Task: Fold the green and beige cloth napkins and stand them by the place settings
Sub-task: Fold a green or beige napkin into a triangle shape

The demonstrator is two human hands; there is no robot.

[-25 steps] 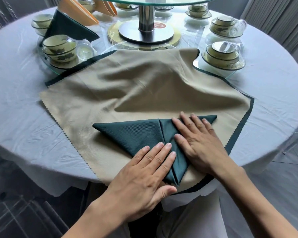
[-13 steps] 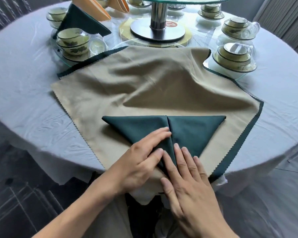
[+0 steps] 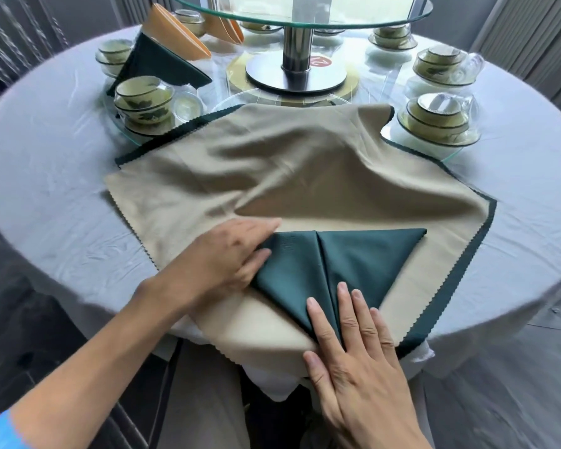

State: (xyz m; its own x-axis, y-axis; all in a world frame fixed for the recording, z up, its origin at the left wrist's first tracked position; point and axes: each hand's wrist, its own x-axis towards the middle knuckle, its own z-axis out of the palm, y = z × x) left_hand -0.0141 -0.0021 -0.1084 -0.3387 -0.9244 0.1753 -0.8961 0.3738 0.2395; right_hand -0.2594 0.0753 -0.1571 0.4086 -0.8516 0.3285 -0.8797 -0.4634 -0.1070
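Note:
A beige napkin (image 3: 272, 163) lies spread over a dark green napkin whose edge (image 3: 486, 241) shows along the right side. Their near corner is folded up into a green triangle (image 3: 363, 264) with a centre seam. My left hand (image 3: 221, 257) lies over the triangle's left corner, fingers stretched out across the cloth and thumb on the green. My right hand (image 3: 353, 358) presses flat on the triangle's near tip at the table edge, fingers straight.
The round table (image 3: 46, 176) has a grey cloth. Stacked bowls stand at the left (image 3: 141, 98) and right (image 3: 438, 118) of the napkins. A folded green napkin (image 3: 162, 63) and an orange one (image 3: 175, 34) stand at the back left. A raised glass turntable (image 3: 305, 14) fills the centre.
My left hand slid from the seam out to the triangle's left corner. My right hand came from the triangle's right half down to its near tip. The view shifted.

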